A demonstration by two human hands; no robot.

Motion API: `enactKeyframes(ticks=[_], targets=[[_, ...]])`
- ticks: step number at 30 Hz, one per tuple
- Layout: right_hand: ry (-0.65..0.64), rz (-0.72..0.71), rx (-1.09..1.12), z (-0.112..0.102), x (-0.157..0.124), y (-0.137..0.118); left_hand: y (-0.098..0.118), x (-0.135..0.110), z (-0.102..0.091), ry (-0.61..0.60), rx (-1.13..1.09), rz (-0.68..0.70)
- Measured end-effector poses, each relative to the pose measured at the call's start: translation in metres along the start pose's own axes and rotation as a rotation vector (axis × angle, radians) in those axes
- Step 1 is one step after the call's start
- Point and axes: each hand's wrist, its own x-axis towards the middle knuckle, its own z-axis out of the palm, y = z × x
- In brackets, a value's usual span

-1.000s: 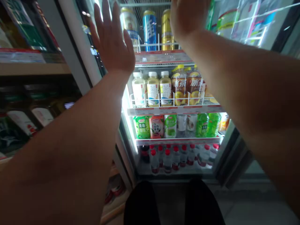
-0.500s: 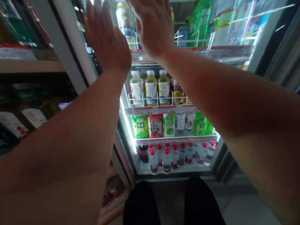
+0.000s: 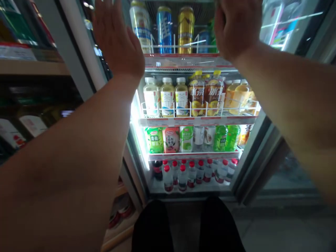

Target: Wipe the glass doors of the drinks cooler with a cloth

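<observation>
I stand before an open drinks fridge (image 3: 194,120). My left hand (image 3: 115,42) is raised flat with the thumb apart, beside the fridge's left frame (image 3: 76,56), and holds nothing. My right hand (image 3: 236,28) is up at the top shelf's right end, next to the glass door (image 3: 286,24). Its fingers run out of the top of the picture. Tall cans (image 3: 162,28) stand on the top shelf between my hands.
Pale tea bottles (image 3: 167,98) and brown iced-tea bottles (image 3: 207,96) fill the second shelf. Green drinks (image 3: 154,140) sit below, red-capped water bottles (image 3: 194,173) at the bottom. A dark store shelf (image 3: 31,66) is on the left. My dark trouser legs (image 3: 183,227) show below.
My right hand swung left across the top shelf, then back to the right by the door. The glass door now stands wider open. My left hand stayed raised.
</observation>
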Motion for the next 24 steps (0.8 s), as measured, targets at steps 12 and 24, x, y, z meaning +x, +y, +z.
enactKeyframes(ticks=[12,24], targets=[[0.104,0.393,-0.046,0.000,-0.018,0.005,-0.007,0.001,0.006,0.005,0.060,0.019],[0.275,0.418,0.024,0.016,-0.033,0.000,-0.005,-0.002,0.002,0.034,-0.054,0.054]])
